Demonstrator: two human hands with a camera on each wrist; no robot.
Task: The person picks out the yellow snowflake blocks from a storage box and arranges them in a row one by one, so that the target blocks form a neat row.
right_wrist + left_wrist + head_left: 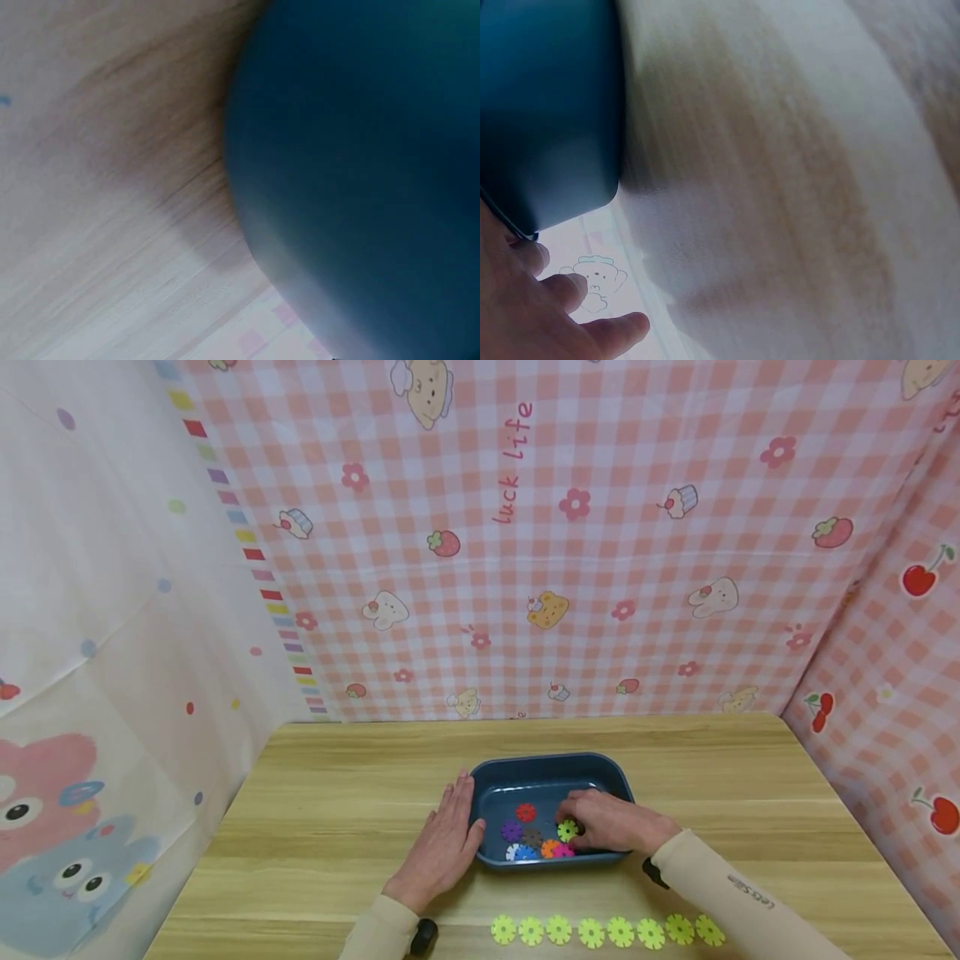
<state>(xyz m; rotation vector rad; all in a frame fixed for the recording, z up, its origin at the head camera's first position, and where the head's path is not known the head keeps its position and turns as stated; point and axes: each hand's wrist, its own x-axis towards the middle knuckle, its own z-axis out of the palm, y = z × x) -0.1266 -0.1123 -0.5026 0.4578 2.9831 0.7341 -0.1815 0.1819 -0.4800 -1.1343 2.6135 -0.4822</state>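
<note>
A dark blue rectangular tray (551,767) sits on the wooden table, with several flower-shaped plastic discs on its floor. My left hand (442,843) lies along the tray's left side, fingers extended and touching its rim; the left wrist view shows fingertips (622,330) beside the tray wall. Reaching in over the right side, my right hand (611,821) has thumb and fingers curled about a yellow-green flower disc (567,831) and appears to pinch it. Near it lie a pink disc (562,851) and an orange disc (551,848). Only the tray's outer wall (352,187) fills the right wrist view.
A row of several yellow-green discs (590,932) runs along the table's near edge, its right end by my right sleeve. Also in the tray are a red disc (526,812), a purple disc (512,832) and a blue disc (526,853). A checked cloth (510,560) hangs behind the table.
</note>
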